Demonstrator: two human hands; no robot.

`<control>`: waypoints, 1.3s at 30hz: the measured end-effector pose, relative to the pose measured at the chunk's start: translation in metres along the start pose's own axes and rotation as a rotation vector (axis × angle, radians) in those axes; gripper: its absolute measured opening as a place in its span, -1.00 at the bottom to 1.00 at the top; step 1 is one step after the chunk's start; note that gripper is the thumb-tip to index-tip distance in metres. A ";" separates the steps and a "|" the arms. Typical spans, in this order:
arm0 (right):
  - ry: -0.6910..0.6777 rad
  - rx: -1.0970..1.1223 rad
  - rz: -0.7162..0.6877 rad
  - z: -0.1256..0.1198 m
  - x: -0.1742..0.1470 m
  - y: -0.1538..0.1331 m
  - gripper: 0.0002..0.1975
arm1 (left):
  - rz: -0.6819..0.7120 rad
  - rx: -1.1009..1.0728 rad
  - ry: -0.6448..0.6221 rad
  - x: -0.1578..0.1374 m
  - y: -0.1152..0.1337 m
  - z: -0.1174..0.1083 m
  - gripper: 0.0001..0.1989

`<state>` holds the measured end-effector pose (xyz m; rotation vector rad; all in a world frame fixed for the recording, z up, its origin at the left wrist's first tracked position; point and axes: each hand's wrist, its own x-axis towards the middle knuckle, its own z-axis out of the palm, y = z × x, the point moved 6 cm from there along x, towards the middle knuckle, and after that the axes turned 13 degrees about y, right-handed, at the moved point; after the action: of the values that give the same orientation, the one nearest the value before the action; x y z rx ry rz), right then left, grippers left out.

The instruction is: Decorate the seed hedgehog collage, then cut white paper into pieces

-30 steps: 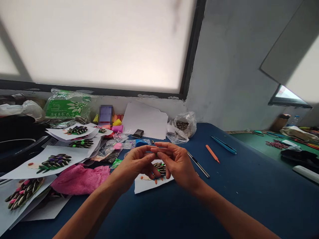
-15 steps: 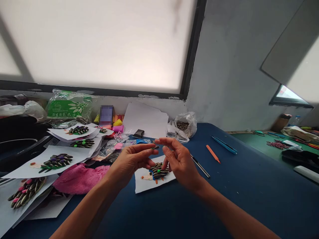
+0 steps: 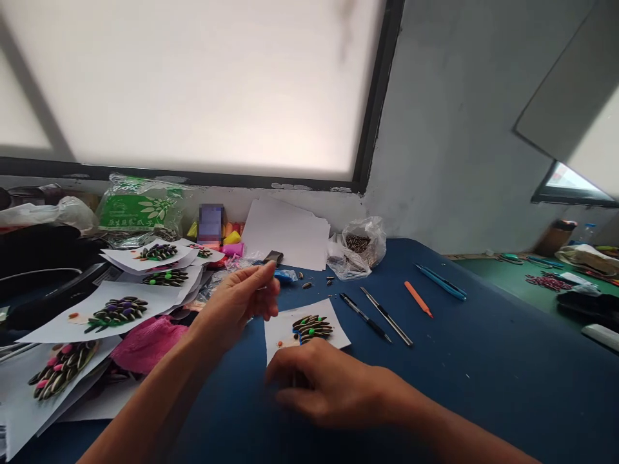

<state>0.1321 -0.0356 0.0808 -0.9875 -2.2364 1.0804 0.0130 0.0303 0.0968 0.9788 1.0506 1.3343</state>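
Note:
A white card (image 3: 285,319) lies on the blue table, bearing a hedgehog made of dark striped sunflower seeds (image 3: 314,330) with small green balls and a pale face with an orange dot. My right hand (image 3: 324,380) is over the card's front edge and hides part of it. Motion smears its bent fingers. Left of the card, my left hand (image 3: 246,293) is raised with curled fingers and the thumb pressed to them. Whatever it pinches, if anything, is too small to name. Loose seeds (image 3: 306,285) lie behind the card.
Right of the card lie a black pen (image 3: 365,317), a silver pen (image 3: 387,316), an orange marker (image 3: 418,299) and blue tweezers (image 3: 440,282). A plastic bag of seeds (image 3: 358,245) stands at the back. Several finished hedgehog cards (image 3: 159,293) are stacked left, beside pink plush cloth (image 3: 147,345).
My hands were together above the card around a small item. Now they are apart: the right has dropped toward me over the card's front, the left has shifted slightly left.

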 end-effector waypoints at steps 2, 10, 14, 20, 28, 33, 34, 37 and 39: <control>-0.007 -0.002 0.002 0.003 -0.001 -0.002 -0.86 | 0.010 0.023 -0.003 -0.001 -0.002 0.002 -0.69; -0.003 0.100 0.042 0.001 -0.005 -0.007 -0.97 | -0.014 0.061 -0.121 -0.003 -0.010 0.010 -0.67; 0.071 0.196 0.059 -0.014 -0.004 -0.004 -0.87 | -0.011 0.030 -0.155 -0.003 -0.014 0.013 -0.67; 0.431 0.245 0.044 -0.053 0.000 0.001 -0.69 | -0.052 0.117 -0.228 -0.009 -0.017 0.021 -0.61; 0.643 0.038 0.030 -0.077 0.001 0.012 -0.59 | -0.122 0.164 -0.322 -0.022 -0.030 0.036 -0.53; 0.554 0.063 0.075 -0.072 0.005 0.021 -0.52 | -0.287 -0.008 -0.404 -0.030 -0.039 0.046 -0.34; 0.547 0.068 0.068 -0.072 0.006 0.020 -0.51 | -0.304 -0.011 -0.413 -0.031 -0.039 0.047 -0.33; 0.578 0.082 0.053 -0.078 0.005 0.017 -0.56 | -0.322 -0.048 -0.413 -0.029 -0.037 0.045 -0.31; 0.583 0.087 0.073 -0.081 0.005 0.017 -0.59 | -0.305 -0.092 -0.431 -0.026 -0.033 0.043 -0.30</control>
<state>0.1894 0.0135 0.1143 -1.1727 -1.6800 0.7784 0.0638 0.0050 0.0768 0.9399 0.7629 0.8633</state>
